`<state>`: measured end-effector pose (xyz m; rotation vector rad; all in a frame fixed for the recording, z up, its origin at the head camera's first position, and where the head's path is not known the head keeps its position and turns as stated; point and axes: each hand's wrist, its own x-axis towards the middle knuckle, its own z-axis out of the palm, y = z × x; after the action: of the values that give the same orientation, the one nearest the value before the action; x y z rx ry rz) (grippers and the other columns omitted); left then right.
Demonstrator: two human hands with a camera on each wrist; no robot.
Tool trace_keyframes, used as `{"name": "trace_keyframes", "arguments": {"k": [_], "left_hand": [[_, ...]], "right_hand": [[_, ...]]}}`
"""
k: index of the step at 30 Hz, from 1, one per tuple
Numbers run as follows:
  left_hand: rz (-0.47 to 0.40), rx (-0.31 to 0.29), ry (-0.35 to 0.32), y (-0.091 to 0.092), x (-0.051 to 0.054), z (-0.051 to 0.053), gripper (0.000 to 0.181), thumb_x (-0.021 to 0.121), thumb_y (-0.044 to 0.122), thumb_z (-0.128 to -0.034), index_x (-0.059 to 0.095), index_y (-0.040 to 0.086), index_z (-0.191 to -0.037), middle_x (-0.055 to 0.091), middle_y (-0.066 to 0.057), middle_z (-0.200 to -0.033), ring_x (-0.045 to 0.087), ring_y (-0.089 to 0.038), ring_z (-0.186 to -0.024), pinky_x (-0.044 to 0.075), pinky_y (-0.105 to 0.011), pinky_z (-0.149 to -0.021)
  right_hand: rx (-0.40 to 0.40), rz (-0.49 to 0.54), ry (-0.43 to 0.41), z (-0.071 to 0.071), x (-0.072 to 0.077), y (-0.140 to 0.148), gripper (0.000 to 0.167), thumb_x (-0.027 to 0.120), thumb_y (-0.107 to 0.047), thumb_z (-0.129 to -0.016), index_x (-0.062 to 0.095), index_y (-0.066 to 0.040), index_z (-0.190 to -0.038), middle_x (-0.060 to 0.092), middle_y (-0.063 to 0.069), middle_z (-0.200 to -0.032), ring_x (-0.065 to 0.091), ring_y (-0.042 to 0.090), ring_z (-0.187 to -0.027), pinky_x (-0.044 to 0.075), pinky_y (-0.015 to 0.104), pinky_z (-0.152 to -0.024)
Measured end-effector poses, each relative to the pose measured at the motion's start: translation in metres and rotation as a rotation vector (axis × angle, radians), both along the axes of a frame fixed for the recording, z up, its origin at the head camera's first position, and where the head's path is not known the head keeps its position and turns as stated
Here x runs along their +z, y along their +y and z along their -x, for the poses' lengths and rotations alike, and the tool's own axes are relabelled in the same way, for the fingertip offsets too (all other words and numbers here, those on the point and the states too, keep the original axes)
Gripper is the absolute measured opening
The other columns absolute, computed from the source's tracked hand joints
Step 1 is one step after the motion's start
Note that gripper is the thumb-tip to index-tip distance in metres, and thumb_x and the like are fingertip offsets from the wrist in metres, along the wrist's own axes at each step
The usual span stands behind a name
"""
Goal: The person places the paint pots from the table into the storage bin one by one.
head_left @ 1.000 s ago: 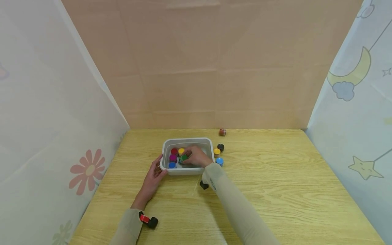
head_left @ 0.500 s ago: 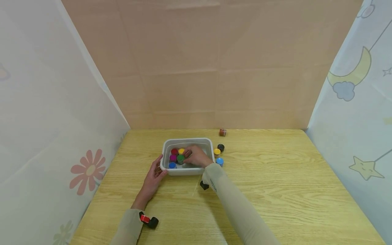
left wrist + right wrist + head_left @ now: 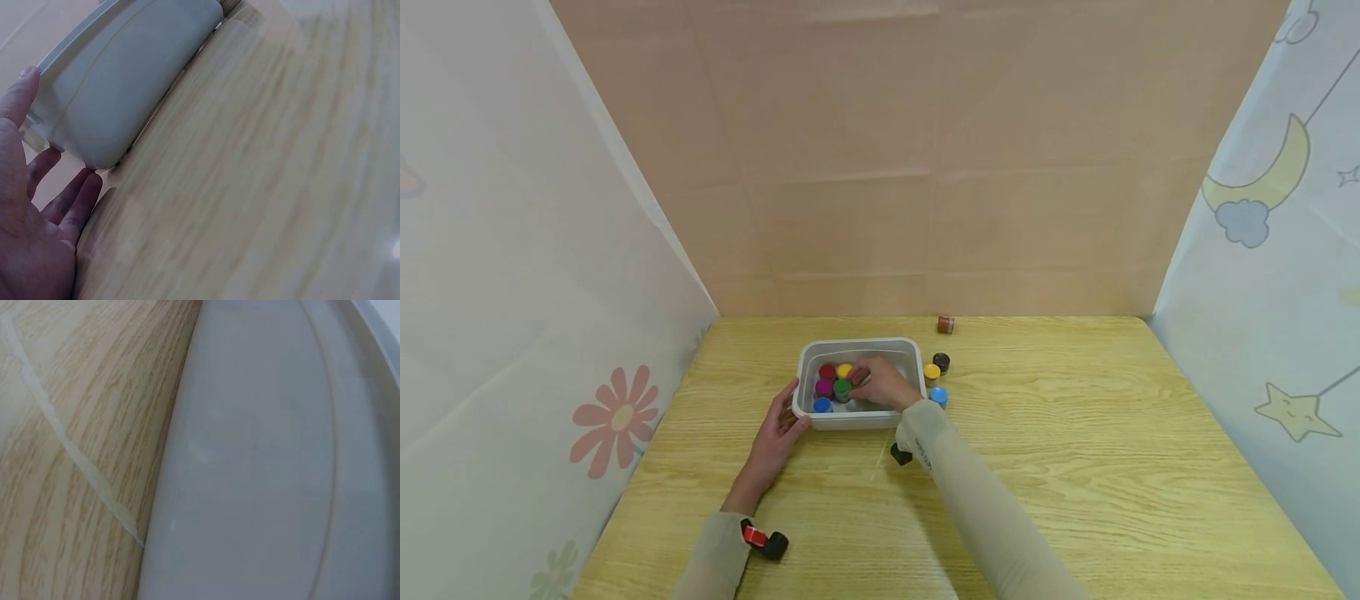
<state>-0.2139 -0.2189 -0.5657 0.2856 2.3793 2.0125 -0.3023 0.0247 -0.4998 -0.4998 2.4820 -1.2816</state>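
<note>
Small lidded paint pots stand in a white rectangular tray (image 3: pixel 857 422). Among them are a green pot (image 3: pixel 842 389), a magenta pot (image 3: pixel 824 388), a red pot (image 3: pixel 827 371), a yellow pot (image 3: pixel 845 370) and a blue pot (image 3: pixel 822 405). My right hand (image 3: pixel 886 385) reaches over the tray's right side, its fingertips just right of the green pot and slightly parted. My left hand (image 3: pixel 775 433) rests against the near left corner, thumb (image 3: pixel 22 94) at the rim and the other fingers along the outer wall, fairly straight. The right wrist view shows only tray wall and table.
Right of the tray stand a light blue pot (image 3: pixel 937 396), a second yellow pot (image 3: pixel 932 372) and a black pot (image 3: pixel 942 362). Farther back a brown pot (image 3: pixel 946 324) lies on its side. Partition walls border the wooden table (image 3: pixel 1075 467) at the back and sides.
The green pot, held tilted in my right fingers a second ago, now stands upright beside the magenta pot, slightly farther left. My left hand and the tray have stayed put.
</note>
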Motion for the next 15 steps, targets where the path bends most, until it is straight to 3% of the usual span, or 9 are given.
{"name": "trace_keyframes", "arguments": {"k": [8,15], "left_hand": [[0.006,0.003,-0.005,0.000,0.001,0.000,0.070,0.064,0.023,-0.1044,0.029,0.030,-0.164,0.034,-0.013,-0.167,0.045,-0.037,-0.145,0.044,-0.010,-0.101],[0.011,0.001,-0.003,-0.002,-0.001,0.001,0.069,0.064,0.023,-0.1047,0.029,0.031,-0.164,0.032,-0.012,-0.168,0.045,-0.037,-0.145,0.044,-0.010,-0.101]], "right_hand": [[0.004,0.003,0.030,0.000,0.002,0.002,0.027,0.076,-0.005,-0.092,0.072,-0.004,-0.118,0.074,0.009,-0.109,0.070,0.018,-0.095,0.059,0.031,-0.082],[0.012,0.003,0.103,-0.001,0.007,0.014,0.024,0.075,-0.009,-0.094,0.073,-0.004,-0.118,0.073,0.007,-0.109,0.069,0.019,-0.093,0.058,0.034,-0.085]]}}
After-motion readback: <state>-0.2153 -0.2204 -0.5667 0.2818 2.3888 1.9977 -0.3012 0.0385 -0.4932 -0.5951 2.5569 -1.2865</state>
